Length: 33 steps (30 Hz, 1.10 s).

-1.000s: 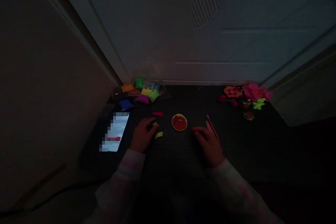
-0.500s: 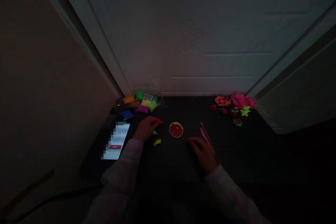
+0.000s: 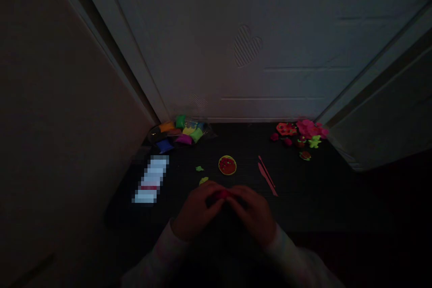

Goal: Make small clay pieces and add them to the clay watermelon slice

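In dim light my left hand [image 3: 197, 209] and my right hand [image 3: 253, 211] meet near the front of a dark mat [image 3: 303, 198]. Their fingertips pinch a small red piece of clay [image 3: 222, 195] between them. Just beyond the hands lies a round red clay disc with a yellow rim [image 3: 227, 165]. Two small yellow-green clay bits [image 3: 200, 168] lie to the left of the disc, the nearer bit [image 3: 203, 180] close to my left fingers. Pink modelling tools [image 3: 267, 175] lie to the right.
Several coloured clay packets [image 3: 180, 132] are piled at the back left. Finished pink, red and green clay figures [image 3: 302, 132] sit at the back right. A lit phone screen [image 3: 150, 180] lies left of the mat. A pale door [image 3: 246, 45] rises behind.
My left hand picked up the red clay piece from the back left of the disc and came back toward me. My right hand left the mat beside the tools and joined it.
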Available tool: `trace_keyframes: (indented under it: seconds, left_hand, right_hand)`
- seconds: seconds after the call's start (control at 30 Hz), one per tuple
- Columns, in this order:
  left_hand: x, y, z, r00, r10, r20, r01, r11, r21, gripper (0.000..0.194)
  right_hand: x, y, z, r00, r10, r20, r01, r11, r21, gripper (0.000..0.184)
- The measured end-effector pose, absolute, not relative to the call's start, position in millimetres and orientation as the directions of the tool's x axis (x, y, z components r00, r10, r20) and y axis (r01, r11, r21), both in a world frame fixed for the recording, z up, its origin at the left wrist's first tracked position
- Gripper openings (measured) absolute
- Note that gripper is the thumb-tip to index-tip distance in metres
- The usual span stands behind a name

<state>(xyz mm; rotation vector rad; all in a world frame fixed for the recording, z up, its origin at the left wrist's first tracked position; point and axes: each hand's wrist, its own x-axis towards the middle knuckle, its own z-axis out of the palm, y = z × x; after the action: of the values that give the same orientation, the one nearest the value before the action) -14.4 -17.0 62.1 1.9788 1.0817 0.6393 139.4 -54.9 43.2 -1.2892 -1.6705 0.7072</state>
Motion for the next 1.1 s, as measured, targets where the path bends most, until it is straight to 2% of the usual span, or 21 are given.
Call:
trace_keyframes:
  seconds: [0.2, 0.4, 0.6, 0.77, 0.87, 0.97, 1.1]
  left_hand:
    - [-14, -25, 47, 0.518, 0.851, -0.083, 0.448, -0.187, 0.874, 0.021]
    - [-8, -29, 36, 0.462, 0.881, -0.103, 0.446, -0.131, 0.885, 0.015]
    - [-1, -28, 34, 0.445, 0.888, -0.117, 0.446, -0.107, 0.889, 0.014]
    - [3, -29, 34, 0.468, 0.877, -0.113, 0.449, -0.126, 0.884, 0.011]
    - [3, -33, 34, 0.528, 0.841, -0.116, 0.424, -0.142, 0.895, 0.009]
    - [-2, -35, 34, 0.566, 0.81, -0.15, 0.417, -0.125, 0.9, 0.009]
    - [-11, -30, 36, 0.473, 0.861, -0.189, 0.461, -0.059, 0.886, 0.018]
  right_hand:
    - [142, -64, 31, -0.057, 0.991, 0.125, 0.381, 0.137, -0.914, 0.015]
    - [144, -67, 26, -0.09, 0.996, 0.013, 0.318, 0.041, -0.947, 0.013]
    - [139, -64, 18, -0.014, 0.999, 0.036, 0.415, 0.038, -0.909, 0.01]
    - [135, -64, 14, 0.039, 0.985, 0.168, 0.484, 0.128, -0.865, 0.009]
    - [148, -60, 13, 0.172, 0.956, 0.237, 0.474, 0.13, -0.871, 0.007]
    - [168, -55, 14, 0.349, 0.923, 0.161, 0.373, 0.02, -0.928, 0.012]
    - [176, -54, 16, 0.287, 0.956, 0.068, 0.272, -0.013, -0.962, 0.025]
